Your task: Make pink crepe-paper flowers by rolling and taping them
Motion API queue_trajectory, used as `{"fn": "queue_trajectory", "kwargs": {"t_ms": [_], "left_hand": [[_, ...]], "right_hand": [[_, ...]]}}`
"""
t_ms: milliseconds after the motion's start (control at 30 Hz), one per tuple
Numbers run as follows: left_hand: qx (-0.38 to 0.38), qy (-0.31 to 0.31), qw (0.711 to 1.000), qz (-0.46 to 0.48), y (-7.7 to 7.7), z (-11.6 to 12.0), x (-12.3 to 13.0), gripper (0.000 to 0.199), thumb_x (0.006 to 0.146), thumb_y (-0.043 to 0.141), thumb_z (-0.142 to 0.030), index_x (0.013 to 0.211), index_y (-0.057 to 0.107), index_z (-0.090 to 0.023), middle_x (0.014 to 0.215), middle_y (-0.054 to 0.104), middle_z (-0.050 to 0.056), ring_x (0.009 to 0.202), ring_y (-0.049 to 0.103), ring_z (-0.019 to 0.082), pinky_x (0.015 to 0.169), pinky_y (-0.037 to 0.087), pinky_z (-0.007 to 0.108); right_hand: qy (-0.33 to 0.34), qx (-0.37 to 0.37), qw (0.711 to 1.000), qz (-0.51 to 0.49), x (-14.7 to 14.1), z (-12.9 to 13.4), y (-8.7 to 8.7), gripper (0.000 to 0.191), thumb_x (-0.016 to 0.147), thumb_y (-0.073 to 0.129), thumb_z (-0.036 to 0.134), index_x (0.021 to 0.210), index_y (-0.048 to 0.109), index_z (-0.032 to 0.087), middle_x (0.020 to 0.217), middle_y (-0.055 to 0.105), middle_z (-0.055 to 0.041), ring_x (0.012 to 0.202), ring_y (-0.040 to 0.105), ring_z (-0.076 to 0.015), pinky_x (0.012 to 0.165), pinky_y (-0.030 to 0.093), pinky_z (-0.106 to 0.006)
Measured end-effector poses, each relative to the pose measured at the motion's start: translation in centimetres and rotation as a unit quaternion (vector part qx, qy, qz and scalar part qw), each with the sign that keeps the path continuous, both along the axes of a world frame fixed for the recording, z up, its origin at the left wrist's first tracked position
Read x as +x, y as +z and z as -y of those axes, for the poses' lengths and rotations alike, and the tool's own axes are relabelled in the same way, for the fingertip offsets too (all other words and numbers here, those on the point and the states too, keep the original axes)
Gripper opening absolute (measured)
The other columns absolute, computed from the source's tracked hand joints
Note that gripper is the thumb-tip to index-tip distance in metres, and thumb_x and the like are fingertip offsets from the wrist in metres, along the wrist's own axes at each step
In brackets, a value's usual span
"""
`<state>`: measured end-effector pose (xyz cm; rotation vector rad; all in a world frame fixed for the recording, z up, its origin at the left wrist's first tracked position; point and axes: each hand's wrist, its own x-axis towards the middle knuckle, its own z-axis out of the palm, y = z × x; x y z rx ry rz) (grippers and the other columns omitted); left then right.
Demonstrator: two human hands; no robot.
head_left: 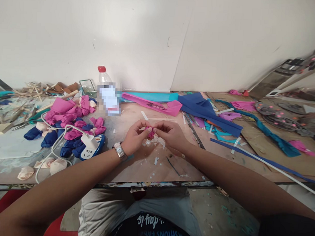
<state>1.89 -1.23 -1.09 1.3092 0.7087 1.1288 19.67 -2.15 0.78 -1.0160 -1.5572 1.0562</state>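
Observation:
Between my two hands, over the middle of the table, is a small bunched piece of magenta fabric [150, 132]. My left hand [136, 136], with a metal watch [119, 150] on its wrist, pinches it from the left. From the right, the thumb and fingers of my right hand [167, 132] close on the same piece. Clear plastic scraps [158, 142] lie just below the fingers. How the fabric is folded is partly hidden by my fingertips.
Left are pink fabric bundles [63, 109], navy bundles [49, 137], cream ones [58, 167] and a power strip [93, 148] with a white cable. Behind stand a bottle [103, 74] and a blurred phone [109, 99]. Pink [152, 104] and blue strips [211, 114] lie at the back; a white rod [274, 167] lies right.

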Motion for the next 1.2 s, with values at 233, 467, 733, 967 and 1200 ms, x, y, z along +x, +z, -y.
{"fn": "queue_trajectory", "kwargs": {"t_ms": [233, 467, 733, 967, 1200], "left_hand": [[-0.021, 0.004, 1.000, 0.008, -0.12, -0.17, 0.05, 0.030, 0.085, 0.074, -0.039, 0.099, 0.059, -0.017, 0.080, 0.064, 0.000, 0.067, 0.062, 0.012, 0.067, 0.055, 0.027], [-0.062, -0.026, 0.997, 0.038, -0.19, -0.15, 0.06, 0.031, 0.084, 0.077, -0.038, 0.100, 0.059, -0.017, 0.084, 0.065, -0.001, 0.070, 0.063, 0.010, 0.069, 0.055, 0.026], [-0.139, -0.049, 0.982, 0.118, 0.29, -0.10, 0.09, 0.036, 0.077, 0.085, -0.036, 0.096, 0.059, -0.017, 0.083, 0.068, 0.000, 0.071, 0.066, 0.012, 0.068, 0.056, 0.025], [-0.164, -0.039, 0.977, 0.129, 0.55, -0.19, -0.05, 0.039, 0.073, 0.087, -0.034, 0.094, 0.058, -0.017, 0.080, 0.069, -0.001, 0.069, 0.067, 0.011, 0.066, 0.055, 0.024], [-0.146, -0.035, 0.982, 0.111, 0.42, -0.17, 0.08, 0.041, 0.071, 0.088, -0.034, 0.092, 0.057, -0.017, 0.079, 0.067, -0.001, 0.068, 0.064, 0.009, 0.067, 0.054, 0.023]], "right_hand": [[-0.014, 0.008, 1.000, 0.015, -0.07, 0.09, -0.05, 0.017, 0.083, 0.074, 0.034, 0.085, 0.076, 0.017, 0.077, 0.071, -0.0031, 0.070, 0.060, -0.0140, 0.065, 0.047, -0.027], [-0.022, -0.004, 1.000, 0.016, -0.17, 0.26, -0.01, 0.017, 0.084, 0.072, 0.033, 0.089, 0.078, 0.018, 0.073, 0.070, -0.0016, 0.064, 0.055, -0.0120, 0.059, 0.042, -0.026], [-0.018, 0.005, 1.000, -0.012, 0.21, -0.18, -0.86, 0.018, 0.083, 0.075, 0.034, 0.093, 0.081, 0.020, 0.078, 0.073, -0.0022, 0.064, 0.058, -0.0125, 0.059, 0.047, -0.026], [0.002, 0.036, 0.999, 0.015, 0.54, -0.69, -0.71, 0.026, 0.083, 0.079, 0.045, 0.097, 0.083, 0.023, 0.083, 0.074, -0.0040, 0.068, 0.061, -0.0140, 0.061, 0.050, -0.028], [-0.007, 0.088, 0.994, 0.067, 0.63, -0.50, -0.30, 0.024, 0.085, 0.078, 0.047, 0.086, 0.083, 0.023, 0.079, 0.073, -0.0043, 0.067, 0.064, -0.0157, 0.062, 0.051, -0.029]]}}
